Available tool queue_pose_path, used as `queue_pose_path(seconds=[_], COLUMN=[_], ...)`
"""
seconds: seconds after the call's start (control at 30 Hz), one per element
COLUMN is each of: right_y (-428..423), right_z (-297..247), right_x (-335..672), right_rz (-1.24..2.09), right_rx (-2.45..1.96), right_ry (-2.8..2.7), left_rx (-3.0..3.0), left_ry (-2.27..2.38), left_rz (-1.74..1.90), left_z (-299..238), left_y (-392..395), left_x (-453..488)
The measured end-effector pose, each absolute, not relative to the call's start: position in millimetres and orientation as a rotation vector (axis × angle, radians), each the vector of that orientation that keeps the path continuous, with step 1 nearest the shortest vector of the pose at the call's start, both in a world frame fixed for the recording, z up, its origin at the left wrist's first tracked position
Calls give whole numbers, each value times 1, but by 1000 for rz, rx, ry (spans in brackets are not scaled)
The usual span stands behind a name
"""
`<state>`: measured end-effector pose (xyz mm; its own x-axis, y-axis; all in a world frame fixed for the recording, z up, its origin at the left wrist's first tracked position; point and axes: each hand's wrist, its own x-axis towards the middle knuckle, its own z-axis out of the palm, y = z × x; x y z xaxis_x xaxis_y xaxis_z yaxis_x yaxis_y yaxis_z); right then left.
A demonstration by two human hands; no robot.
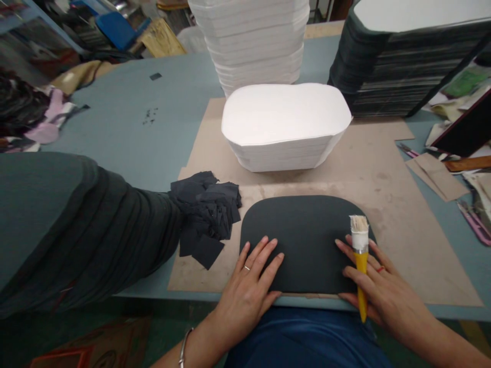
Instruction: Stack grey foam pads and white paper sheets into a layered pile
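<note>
A dark grey panel with rounded far corners lies flat at the table's near edge. My left hand rests on its left side, fingers spread, holding nothing. On the panel's right side is my right hand, with a paintbrush held between its fingers. The brush has a yellow handle and pale bristles that point away from me. Left of the panel sits a heap of small black fabric pieces.
White stacked panels stand beyond the dark panel, with a taller white stack behind. Dark stacks rise at far right and near left. Brown board covers the blue-green table. Pink-handled snips lie at right.
</note>
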<state>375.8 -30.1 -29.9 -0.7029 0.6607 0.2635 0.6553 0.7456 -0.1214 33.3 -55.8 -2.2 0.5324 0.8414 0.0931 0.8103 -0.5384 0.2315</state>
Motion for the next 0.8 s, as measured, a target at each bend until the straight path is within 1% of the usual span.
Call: queue_pose_path(seconds=[0.47, 0.6, 0.7, 0.8], right_y=[-27, -28, -27, -21], right_z=[-27, -26, -27, -27], right_x=[374, 377, 387, 394], right_rz=[1, 114, 362, 589], right_rx=[-1023, -1090, -1264, -1438], right_ry=[-2649, -2573, -2302, -1902], left_rx=[2619, 2559, 2238, 1615], left_ry=[1411, 1417, 1580, 1705], left_rz=[306, 373, 610, 930], left_z=[-5, -4, -5, -9], left_y=[-49, -50, -52, -50], left_x=[29, 26, 18, 10])
